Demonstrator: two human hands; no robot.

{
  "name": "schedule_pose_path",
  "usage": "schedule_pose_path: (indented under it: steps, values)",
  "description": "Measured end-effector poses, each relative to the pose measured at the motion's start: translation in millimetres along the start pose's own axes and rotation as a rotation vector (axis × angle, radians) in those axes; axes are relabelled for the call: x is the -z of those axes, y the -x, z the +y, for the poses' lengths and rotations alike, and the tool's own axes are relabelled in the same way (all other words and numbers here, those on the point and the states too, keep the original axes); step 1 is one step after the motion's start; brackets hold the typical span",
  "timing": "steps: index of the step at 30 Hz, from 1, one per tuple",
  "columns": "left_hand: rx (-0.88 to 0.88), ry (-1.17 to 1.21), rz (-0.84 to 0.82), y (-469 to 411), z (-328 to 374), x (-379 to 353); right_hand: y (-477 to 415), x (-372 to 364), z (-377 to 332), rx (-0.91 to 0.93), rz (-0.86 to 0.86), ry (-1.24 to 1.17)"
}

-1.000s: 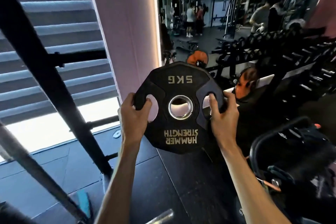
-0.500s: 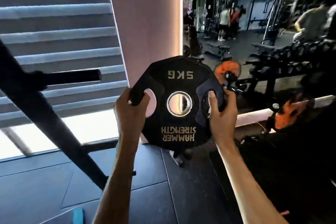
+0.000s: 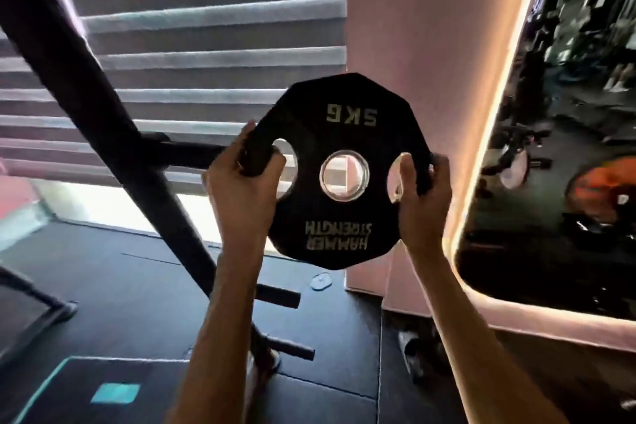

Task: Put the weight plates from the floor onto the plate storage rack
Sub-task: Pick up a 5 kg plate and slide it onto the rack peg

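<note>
I hold a black 5 kg weight plate (image 3: 346,169) upright in front of me, its lettering upside down and its steel-ringed centre hole facing me. My left hand (image 3: 241,188) grips the plate's left handle slot. My right hand (image 3: 421,198) grips the right handle slot. The black plate storage rack (image 3: 113,134) slants across the left of the view. Its upper peg (image 3: 186,153) points right, with its tip hidden behind my left hand and the plate's left edge. Two lower pegs, one (image 3: 278,296) and another (image 3: 292,351), stand bare.
Window blinds (image 3: 206,38) hang behind the rack. A pink pillar (image 3: 430,45) stands behind the plate, with a lit-edged mirror (image 3: 568,148) on the right reflecting gym equipment. Dark rubber floor (image 3: 120,286) lies below, with a teal marking (image 3: 115,393) at lower left.
The view has swung left and the plate has moved with it toward the rack. The upper peg now sits just behind the plate's left edge. Both hands keep their grip.
</note>
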State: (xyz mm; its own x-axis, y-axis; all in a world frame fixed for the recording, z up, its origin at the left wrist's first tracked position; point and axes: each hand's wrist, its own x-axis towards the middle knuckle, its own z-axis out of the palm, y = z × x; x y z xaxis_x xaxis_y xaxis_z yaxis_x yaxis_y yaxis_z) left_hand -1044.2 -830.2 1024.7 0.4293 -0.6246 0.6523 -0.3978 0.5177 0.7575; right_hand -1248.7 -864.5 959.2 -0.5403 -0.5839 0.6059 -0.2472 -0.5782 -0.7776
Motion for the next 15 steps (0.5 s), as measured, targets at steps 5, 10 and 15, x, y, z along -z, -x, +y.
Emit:
schedule_pose_path:
  steps: [5, 10, 15]
  values:
    - [-0.007, -0.102, 0.152, -18, -4, -8, -27, -53, 28, 0.0, -0.137, -0.095]
    - [0.008, -0.297, 0.33, -22, -5, -16, -39, -103, 61, -0.093, -0.32, -0.239]
    - [0.064, -0.455, 0.557, -22, -8, -26, -49, -140, 74, -0.084, -0.529, -0.344]
